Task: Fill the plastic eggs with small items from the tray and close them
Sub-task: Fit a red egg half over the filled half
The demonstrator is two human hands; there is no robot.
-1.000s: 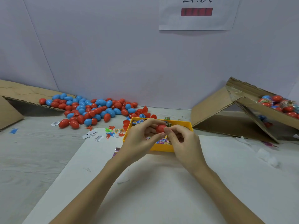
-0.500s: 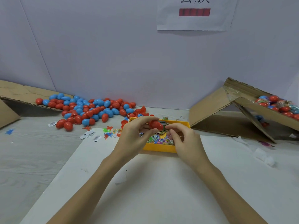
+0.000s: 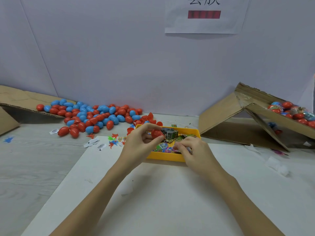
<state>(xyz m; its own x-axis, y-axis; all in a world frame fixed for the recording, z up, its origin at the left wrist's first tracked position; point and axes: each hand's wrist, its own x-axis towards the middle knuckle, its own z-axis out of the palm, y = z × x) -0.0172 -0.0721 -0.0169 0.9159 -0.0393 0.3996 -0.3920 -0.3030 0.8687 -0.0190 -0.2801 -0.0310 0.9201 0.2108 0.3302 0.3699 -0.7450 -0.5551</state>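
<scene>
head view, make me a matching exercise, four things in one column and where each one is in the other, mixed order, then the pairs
Things
1. red egg half
2. yellow tray
3. pile of red and blue eggs
4. right hand

Places
A. loose on the table at the left, by the wall
B. pinched in the left hand above the tray
C. fingers down among the small items in the tray
D. on the white sheet, under both hands

Pairs: 1-B, 2-D, 3-A, 4-C

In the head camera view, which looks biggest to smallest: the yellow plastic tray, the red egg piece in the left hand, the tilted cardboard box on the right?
1. Tilted cardboard box
2. Yellow plastic tray
3. Red egg piece, pinched by the left hand
</scene>
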